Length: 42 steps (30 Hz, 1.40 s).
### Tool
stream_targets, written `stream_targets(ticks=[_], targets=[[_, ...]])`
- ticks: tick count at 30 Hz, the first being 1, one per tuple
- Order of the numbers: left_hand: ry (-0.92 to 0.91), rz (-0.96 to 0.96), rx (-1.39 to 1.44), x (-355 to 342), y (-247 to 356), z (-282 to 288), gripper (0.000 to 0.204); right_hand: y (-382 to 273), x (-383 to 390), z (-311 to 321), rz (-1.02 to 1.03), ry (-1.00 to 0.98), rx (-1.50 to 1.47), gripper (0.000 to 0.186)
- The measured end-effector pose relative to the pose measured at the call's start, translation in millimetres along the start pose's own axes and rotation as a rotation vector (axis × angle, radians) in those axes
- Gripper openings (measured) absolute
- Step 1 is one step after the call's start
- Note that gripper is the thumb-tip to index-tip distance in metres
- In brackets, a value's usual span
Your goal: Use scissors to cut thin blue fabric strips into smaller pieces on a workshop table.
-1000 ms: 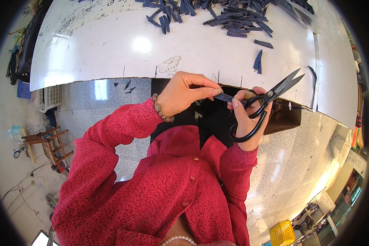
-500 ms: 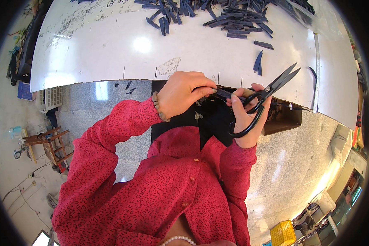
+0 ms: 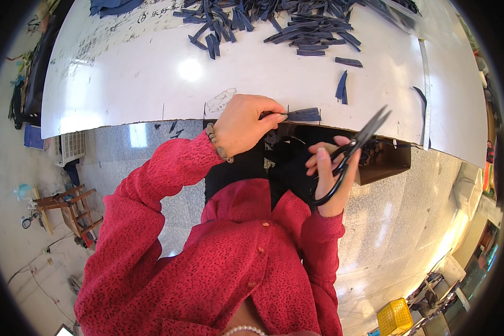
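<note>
Between thumb and fingertips, my left hand (image 3: 243, 124) pinches one end of a dark blue fabric strip (image 3: 305, 114), whose other end sticks out to the right over the table's near edge. Black-handled scissors (image 3: 359, 147) hang on my right hand (image 3: 335, 173), with fingers through and around the handle loops. Their blades point up and to the right, almost closed, apart from the strip. A couple of loose blue strips (image 3: 342, 87) lie on the white table (image 3: 129, 73) beyond. Farther back is a heap of similar strips (image 3: 313, 31).
A cardboard box (image 3: 387, 166) with dark scraps stands under the table edge at right. Folded blue fabric (image 3: 115, 7) lies at the far left. A clear plastic bag (image 3: 397, 17) rests at the far right. On the floor are a wooden stool (image 3: 75, 207) and a yellow basket (image 3: 395, 317).
The strip has left my right fingers and now extends from my left hand alone. My right hand and the scissors have dropped lower and away from it. The view has shifted slightly.
</note>
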<state>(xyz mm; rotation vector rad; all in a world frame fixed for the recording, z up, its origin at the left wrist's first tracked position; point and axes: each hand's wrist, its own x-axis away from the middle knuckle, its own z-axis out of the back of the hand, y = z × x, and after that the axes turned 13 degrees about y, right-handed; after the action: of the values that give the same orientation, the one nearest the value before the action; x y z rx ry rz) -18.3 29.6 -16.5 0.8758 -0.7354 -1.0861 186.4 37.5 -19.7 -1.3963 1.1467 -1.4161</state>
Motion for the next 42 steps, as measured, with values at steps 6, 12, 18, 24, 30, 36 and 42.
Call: stream_targets(ticks=[6,12,18,24,30,36,42], targets=[[-0.014,0.007,-0.026,-2.1,5.2,1.9,0.014,26.7,23.8,4.3,-0.105,-0.356,-0.001,0.058],[-0.081,0.092,-0.052,-9.3,13.1,6.4,0.016,29.4,22.9,5.1,-0.275,-0.380,0.018,0.054],[-0.168,0.174,-0.029,-20.8,7.0,8.1,0.018,20.4,26.0,1.7,-0.458,-0.394,-0.200,0.049],[-0.170,0.190,0.043,-21.2,4.5,7.5,0.021,23.1,26.5,0.8,-0.476,-0.375,-0.212,0.048],[-0.127,0.320,0.119,-14.9,9.3,10.7,0.021,23.2,26.9,0.4,-0.467,-0.368,-0.177,0.044],[-0.144,0.279,0.146,-15.9,7.8,11.7,0.021,24.3,26.5,1.9,-0.446,-0.378,-0.163,0.044],[-0.174,0.297,0.128,-17.5,11.5,12.3,0.021,25.2,26.3,2.3,-0.439,-0.367,-0.162,0.038]])
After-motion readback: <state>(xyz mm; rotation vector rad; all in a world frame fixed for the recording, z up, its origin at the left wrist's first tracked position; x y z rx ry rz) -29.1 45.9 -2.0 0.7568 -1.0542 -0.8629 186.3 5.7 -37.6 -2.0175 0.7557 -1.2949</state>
